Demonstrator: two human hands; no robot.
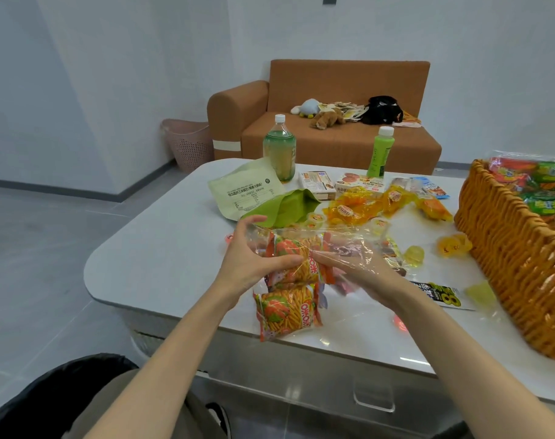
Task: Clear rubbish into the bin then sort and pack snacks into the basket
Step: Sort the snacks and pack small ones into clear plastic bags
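Observation:
Above the table's near edge I hold a clear plastic bag [339, 245]. My left hand [254, 258] grips its left side, and its thumb presses an orange snack pack [301, 264] inside. My right hand [361, 270] pinches the bag's film from the right. A second orange snack pack [285, 312] hangs at the bag's lower end, just over the table. The woven basket [507, 258] stands at the right and holds orange and green snack packs [542, 185]. A black bin bag [64, 394] shows at the lower left beside my knee.
The white table [162, 258] carries two pale green pouches [247, 191], yellow jelly packs [358, 207], loose jelly cups [453, 245], biscuit boxes [358, 182] and two bottles [279, 147]. A brown sofa [333, 141] and a pink bin [187, 144] stand behind.

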